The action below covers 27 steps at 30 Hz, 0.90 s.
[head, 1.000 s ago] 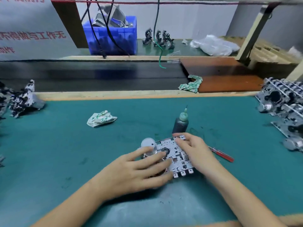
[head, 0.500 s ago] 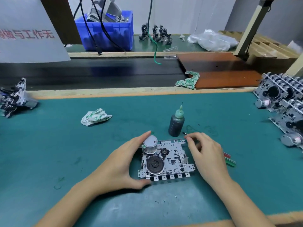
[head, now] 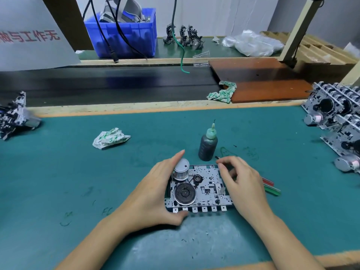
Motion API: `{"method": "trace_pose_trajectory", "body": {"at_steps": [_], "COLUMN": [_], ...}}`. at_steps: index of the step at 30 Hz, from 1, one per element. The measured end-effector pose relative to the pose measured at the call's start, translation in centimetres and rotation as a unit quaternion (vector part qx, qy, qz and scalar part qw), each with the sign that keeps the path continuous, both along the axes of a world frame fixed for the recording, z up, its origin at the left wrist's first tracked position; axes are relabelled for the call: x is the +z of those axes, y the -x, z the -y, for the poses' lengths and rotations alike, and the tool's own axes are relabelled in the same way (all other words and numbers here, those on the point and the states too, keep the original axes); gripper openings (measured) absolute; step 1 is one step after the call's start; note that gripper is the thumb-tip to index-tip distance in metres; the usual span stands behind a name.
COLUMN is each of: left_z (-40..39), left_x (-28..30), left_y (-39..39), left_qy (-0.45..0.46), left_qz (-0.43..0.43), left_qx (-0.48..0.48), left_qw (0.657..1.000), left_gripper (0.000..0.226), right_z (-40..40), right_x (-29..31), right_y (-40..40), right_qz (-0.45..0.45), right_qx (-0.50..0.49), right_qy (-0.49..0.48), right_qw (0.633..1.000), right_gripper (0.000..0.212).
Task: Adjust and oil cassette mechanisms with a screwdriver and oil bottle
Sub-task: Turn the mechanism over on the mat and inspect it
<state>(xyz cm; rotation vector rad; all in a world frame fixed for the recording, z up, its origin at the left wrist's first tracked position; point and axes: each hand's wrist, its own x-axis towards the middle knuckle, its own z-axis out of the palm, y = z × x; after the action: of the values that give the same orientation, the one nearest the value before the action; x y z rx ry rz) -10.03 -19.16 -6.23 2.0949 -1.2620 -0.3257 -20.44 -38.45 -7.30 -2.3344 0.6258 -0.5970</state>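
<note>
Head view, only one. One cassette mechanism [head: 198,189] lies flat on the green mat [head: 58,172], near the front edge, centre. Left hand [head: 153,193] cups its left side: fingers straight and together along the far-left edge beside the silver motor cap [head: 181,167], thumb hooked under the near-left corner, so it grips the plate between thumb and fingers. Right hand [head: 243,184] sits at the mechanism's right edge, fingers curled, thumb and forefinger pinching a thin screwdriver [head: 219,158] near its metal tip, which pokes out just past the fingertips by the far-right corner. Two coloured handles show behind that hand, one red [head: 267,181], one green [head: 272,190]; which of them belongs to the pinched shaft is hidden by the hand, probably the red.

One oil bottle [head: 208,145], dark, green nozzle cap, upright just beyond the mechanism, touching neither hand.

Counts: two crumpled rags, one on the mat at left [head: 110,138], one on the edge of the brown board [head: 222,93]. One blue bin [head: 124,32] on the far bench. A pile of finished mechanisms at right [head: 339,117], number unclear; another heap at far left [head: 13,115]. One clear plastic bag [head: 253,42] at the back.
</note>
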Motion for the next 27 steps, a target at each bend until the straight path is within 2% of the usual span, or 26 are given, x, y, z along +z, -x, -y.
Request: {"method": "trace_pose_trajectory", "body": {"at_steps": [5,13,16,18,20,23,25,27], "left_z": [-0.4,-0.6,-0.6,-0.6,-0.6,-0.5,-0.5,-0.6], "left_x": [0.0,-0.3,-0.5,-0.6,-0.7,-0.7,-0.8,-0.8], "left_y": [-0.9,-0.7,-0.7,-0.7,-0.7,-0.7,-0.7,-0.7], "left_qy": [0.0,0.036,0.041,0.048,0.054,0.056,0.054,0.054], "left_qz": [-0.024,-0.047,-0.059,-0.068,-0.073,-0.066,-0.056,-0.052], "left_qx": [-0.023,0.004,0.005,0.005,0.0,-0.015,-0.017,-0.013], "left_qw": [0.999,0.998,0.997,0.996,0.996,0.996,0.997,0.997], "left_gripper": [0.121,0.11,0.114,0.111,0.112,0.115,0.115,0.113], "right_z": [0.0,0.3,0.4,0.8,1.0,0.9,0.8,0.5], "right_x": [0.1,0.8,1.8,2.6,3.4,3.8,3.9,4.2], "right_y": [0.1,0.4,0.9,1.2,1.2,0.8,0.3,-0.3], "right_qz": [0.004,0.056,0.058,-0.006,-0.097,-0.208,-0.236,-0.237], "right_qx": [0.009,0.002,0.067,0.164,0.262,0.32,0.32,0.313], "right_qy": [-0.01,-0.043,-0.055,-0.021,0.019,0.124,0.192,0.236], "right_qw": [1.0,0.997,0.995,0.986,0.96,0.916,0.897,0.889], "right_gripper": [0.007,0.007,0.004,0.035,0.072,0.116,0.126,0.125]}}
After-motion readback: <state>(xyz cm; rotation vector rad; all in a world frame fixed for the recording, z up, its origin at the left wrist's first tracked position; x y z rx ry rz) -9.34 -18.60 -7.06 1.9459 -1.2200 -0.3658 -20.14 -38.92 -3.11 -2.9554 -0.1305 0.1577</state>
